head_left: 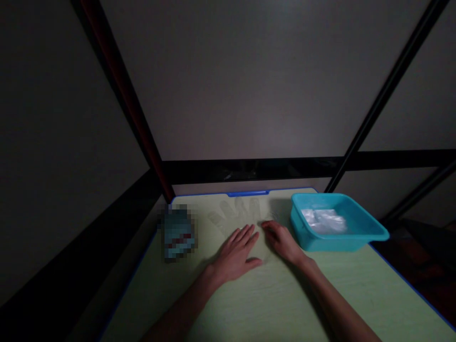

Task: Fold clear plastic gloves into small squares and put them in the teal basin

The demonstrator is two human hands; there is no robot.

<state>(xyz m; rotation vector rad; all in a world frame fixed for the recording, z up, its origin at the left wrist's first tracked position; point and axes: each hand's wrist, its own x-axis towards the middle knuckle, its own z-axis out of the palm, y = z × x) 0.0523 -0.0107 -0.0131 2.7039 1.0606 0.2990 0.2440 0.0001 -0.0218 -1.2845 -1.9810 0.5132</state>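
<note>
A thin, clear plastic glove [241, 207] lies spread on the table, its fingers pointing to the far edge. Flat over its palm part rests my left hand [237, 256], fingers stretched out and thumb apart, holding nothing. Just to the right, my right hand [280, 240] is curled, with its fingertips pressed together at the glove's right side, near its thumb part. The lower part of the glove is hidden or too faint to trace.
A turquoise plastic basin [337, 243] holding clear plastic film or gloves [326, 221] stands at the right. On the left of the pale green table [249, 308] is a pixelated object [179, 232]. A blue handle [248, 194] sits at the far edge, before a grey panelled wall.
</note>
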